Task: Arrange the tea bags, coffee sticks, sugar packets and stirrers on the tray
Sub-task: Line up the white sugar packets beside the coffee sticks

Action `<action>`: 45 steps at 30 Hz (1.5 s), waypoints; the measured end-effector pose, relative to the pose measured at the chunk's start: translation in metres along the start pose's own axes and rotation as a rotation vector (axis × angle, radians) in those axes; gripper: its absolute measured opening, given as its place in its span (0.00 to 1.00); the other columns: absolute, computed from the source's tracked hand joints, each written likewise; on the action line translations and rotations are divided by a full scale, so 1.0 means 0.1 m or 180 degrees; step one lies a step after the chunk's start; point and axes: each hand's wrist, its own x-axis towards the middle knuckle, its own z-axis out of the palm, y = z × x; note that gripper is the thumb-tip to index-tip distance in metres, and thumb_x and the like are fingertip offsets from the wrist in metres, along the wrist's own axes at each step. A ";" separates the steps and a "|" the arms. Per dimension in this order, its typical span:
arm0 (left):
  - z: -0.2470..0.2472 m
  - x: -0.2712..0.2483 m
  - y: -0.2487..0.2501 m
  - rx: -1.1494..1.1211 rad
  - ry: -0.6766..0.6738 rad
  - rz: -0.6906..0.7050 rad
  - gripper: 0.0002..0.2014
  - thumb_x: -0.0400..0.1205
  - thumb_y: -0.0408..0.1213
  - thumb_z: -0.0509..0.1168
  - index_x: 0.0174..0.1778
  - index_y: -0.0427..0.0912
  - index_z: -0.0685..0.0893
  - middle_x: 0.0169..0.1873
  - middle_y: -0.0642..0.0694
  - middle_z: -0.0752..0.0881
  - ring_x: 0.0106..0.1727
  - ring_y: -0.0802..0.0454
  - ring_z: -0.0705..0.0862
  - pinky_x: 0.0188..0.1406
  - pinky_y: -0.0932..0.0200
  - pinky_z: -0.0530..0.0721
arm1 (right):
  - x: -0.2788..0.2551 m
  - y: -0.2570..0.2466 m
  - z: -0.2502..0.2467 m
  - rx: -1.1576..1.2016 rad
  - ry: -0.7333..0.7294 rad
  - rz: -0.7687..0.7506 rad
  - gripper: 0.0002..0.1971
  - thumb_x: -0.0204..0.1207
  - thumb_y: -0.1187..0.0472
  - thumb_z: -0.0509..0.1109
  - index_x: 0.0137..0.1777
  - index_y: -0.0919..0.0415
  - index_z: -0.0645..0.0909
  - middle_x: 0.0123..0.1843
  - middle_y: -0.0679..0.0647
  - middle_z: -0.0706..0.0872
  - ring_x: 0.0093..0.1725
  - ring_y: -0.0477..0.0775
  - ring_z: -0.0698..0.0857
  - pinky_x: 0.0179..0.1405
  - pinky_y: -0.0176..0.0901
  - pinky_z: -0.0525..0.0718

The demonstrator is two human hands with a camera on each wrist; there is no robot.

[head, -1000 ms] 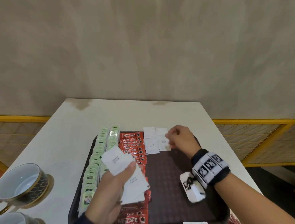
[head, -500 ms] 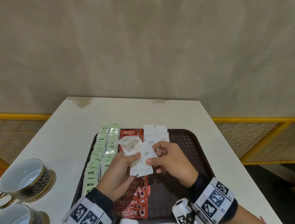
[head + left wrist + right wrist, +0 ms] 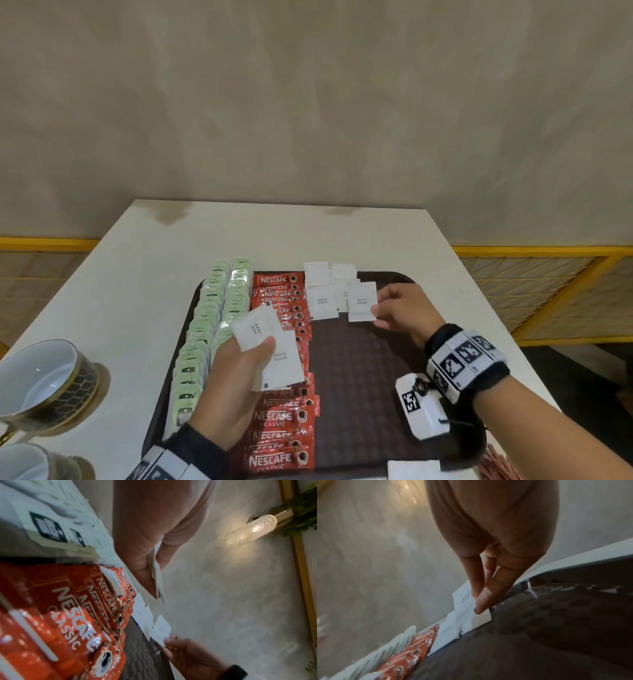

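A dark brown tray [image 3: 359, 377] lies on the white table. Two rows of green tea bags [image 3: 209, 329] fill its left side, and a column of red Nescafe coffee sticks [image 3: 281, 418] runs beside them. Several white sugar packets [image 3: 322, 301] lie at the tray's far end. My left hand [image 3: 239, 370] holds a small stack of sugar packets [image 3: 270, 349] above the coffee sticks. My right hand [image 3: 400, 311] pinches one sugar packet [image 3: 361, 301] at its right edge, low over the laid packets. In the right wrist view the fingertips [image 3: 481, 605] press that packet [image 3: 464, 599].
Two gold-trimmed cups [image 3: 44, 383] stand on the table at the near left. A white packet [image 3: 414, 469] and reddish stirrers [image 3: 496, 466] show at the near right edge. A yellow-framed railing [image 3: 548, 291] runs behind the table.
My right hand took one packet from the stack in my left hand and carried it to the tray's far end. My left hand stayed over the coffee sticks.
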 end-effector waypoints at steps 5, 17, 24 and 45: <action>-0.06 -0.07 0.04 -0.0034 -0.0011 0.0025 0.12 0.84 0.28 0.62 0.60 0.43 0.83 0.46 0.44 0.93 0.42 0.50 0.92 0.36 0.52 0.85 | 0.30 -0.02 0.11 -0.0400 0.0209 0.0238 0.11 0.71 0.78 0.73 0.34 0.63 0.80 0.39 0.61 0.87 0.35 0.54 0.85 0.26 0.41 0.86; -0.19 -0.20 0.09 -0.0184 0.0053 -0.0071 0.13 0.83 0.29 0.62 0.61 0.47 0.82 0.46 0.44 0.93 0.39 0.50 0.92 0.27 0.56 0.85 | 0.44 -0.18 0.25 -0.1006 0.0167 0.0371 0.06 0.69 0.75 0.78 0.45 0.72 0.85 0.45 0.66 0.89 0.38 0.59 0.89 0.36 0.51 0.91; -0.43 -0.31 0.18 -0.0316 0.0549 0.0123 0.17 0.83 0.29 0.62 0.68 0.43 0.79 0.52 0.40 0.89 0.49 0.43 0.87 0.31 0.52 0.82 | 0.31 -0.31 0.30 -0.2028 0.0451 -0.0551 0.08 0.70 0.65 0.75 0.46 0.66 0.81 0.46 0.60 0.87 0.44 0.61 0.87 0.41 0.50 0.89; -0.70 -0.44 0.20 -0.0568 0.0239 0.0438 0.16 0.83 0.39 0.63 0.68 0.46 0.81 0.55 0.43 0.91 0.55 0.44 0.90 0.55 0.41 0.86 | -0.24 -0.41 1.31 -0.2031 -0.1277 -0.1574 0.13 0.65 0.64 0.83 0.41 0.59 0.81 0.38 0.50 0.79 0.37 0.49 0.76 0.36 0.38 0.74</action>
